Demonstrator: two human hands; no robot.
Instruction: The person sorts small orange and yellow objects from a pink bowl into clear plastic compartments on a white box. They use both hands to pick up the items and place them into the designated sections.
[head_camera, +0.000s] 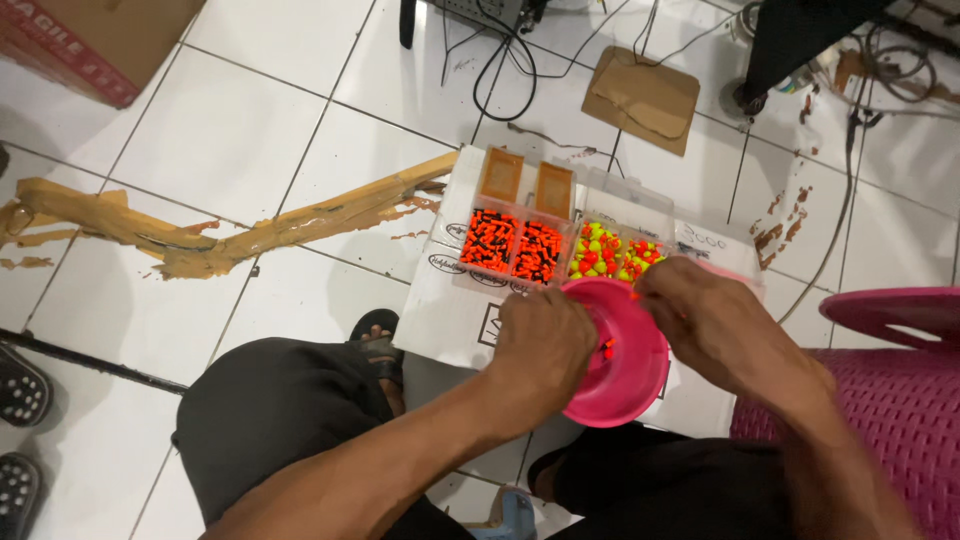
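A pink plastic bowl (625, 385) sits on a white box (445, 320) on the floor between my knees, with a few small orange pieces inside. My left hand (540, 345) rests on the bowl's left rim, fingers curled. My right hand (705, 320) hovers over the bowl's upper right rim, fingertips pinched together; whether they hold a small piece is hidden. Just beyond the bowl lie clear compartment trays (515, 245) of orange-and-black pieces and trays (610, 250) of yellow-green and red pieces.
A pink woven plastic chair (890, 400) stands at the right. A long wooden stick (250, 230) lies across the white tiles at left. Black cables (500, 70), a flat cardboard piece (640, 95) and a cardboard box (90, 40) are farther off. Sandals (20, 385) lie at far left.
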